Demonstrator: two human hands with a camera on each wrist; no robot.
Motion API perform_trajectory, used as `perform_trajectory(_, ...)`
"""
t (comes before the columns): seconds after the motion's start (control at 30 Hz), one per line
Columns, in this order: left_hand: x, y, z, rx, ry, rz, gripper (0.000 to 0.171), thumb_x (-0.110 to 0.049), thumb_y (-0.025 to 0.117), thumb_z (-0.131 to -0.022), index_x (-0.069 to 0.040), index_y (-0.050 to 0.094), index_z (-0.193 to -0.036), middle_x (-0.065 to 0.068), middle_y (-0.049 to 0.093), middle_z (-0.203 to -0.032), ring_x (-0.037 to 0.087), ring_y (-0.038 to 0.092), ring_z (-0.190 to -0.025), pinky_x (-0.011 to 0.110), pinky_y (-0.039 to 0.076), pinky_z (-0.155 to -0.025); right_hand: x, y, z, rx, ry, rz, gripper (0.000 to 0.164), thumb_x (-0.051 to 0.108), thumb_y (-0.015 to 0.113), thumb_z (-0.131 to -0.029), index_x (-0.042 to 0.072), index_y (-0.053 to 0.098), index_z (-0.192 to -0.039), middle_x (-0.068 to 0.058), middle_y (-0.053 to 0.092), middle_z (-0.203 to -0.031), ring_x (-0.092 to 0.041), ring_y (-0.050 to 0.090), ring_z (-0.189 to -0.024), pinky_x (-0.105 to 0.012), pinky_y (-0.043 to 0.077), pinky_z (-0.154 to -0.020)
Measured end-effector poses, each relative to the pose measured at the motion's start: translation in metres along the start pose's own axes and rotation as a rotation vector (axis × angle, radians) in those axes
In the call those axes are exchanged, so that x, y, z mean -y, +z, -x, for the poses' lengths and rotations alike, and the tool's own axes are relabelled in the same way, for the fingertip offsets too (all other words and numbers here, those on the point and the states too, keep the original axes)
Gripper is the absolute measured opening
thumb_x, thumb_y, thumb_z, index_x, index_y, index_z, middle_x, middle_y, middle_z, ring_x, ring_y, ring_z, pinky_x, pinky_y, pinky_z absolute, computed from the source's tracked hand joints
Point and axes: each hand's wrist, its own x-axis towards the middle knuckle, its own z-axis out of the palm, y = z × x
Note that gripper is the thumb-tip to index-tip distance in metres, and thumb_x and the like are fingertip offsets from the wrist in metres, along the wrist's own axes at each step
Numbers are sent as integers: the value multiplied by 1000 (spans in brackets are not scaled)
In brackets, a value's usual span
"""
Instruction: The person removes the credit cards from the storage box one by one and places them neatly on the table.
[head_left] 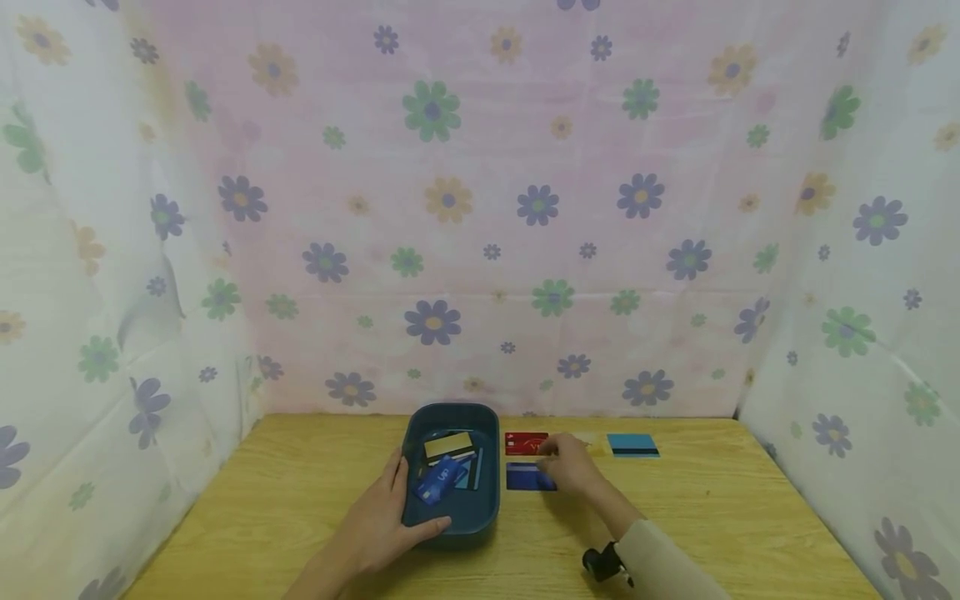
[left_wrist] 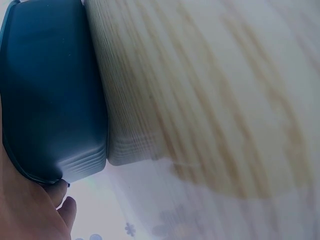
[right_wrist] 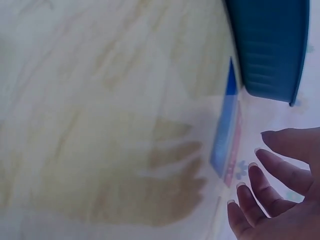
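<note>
Left hand (head_left: 375,517) grips the dark tub (head_left: 490,475) by its rim; right hand (head_left: 576,468), empty and loosely spread, hovers near the red card (head_left: 523,443) and blue card (head_left: 525,477) upon the counter (head_left: 720,517). Arranging these seems in hand; next move probably needs careful pinch at one edge.

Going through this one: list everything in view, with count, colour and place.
Table: 1, yellowish wood-grain, below
Cloth: count unclear, pink and white, flowered, around the table
Bin: 1, dark teal, on table
Cards in bin: several, overlapping, blue and gold among them
Red card: 1, right of bin
Blue card: 1, nearer than red
Light blue card: 1, farthest right
Pale card: 1, left of light blue, partly hidden
Gadget: 1, black, right wrist
Sleeve: 1, beige, right arm
Left hand: 1, gripping bin
Right hand: 1, by cards
</note>
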Motion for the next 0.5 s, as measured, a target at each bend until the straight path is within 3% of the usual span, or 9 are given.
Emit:
perform_trajectory(0.27,-1,-1,1,-7,7,-6,128,-85,60,-79,7,22,-160,23,12,-169,47,32,-148,62,36,-114,9,-10,2,0,-20,-9,11,2,67,-96,-2,73,-105,-8,69,-102,-33,63,-108,-57,53,-94)
perform_trajectory(0.5,0,-1,1,-6,8,2,127,-85,60,-79,7,22,-159,23,13,-169,48,32,-148,62,36,-113,17,-11,10,40,-91,-41,16,5,66,-97,-2,73,-110,-12,69,-111,-34,63,-107,-55,54,-91)
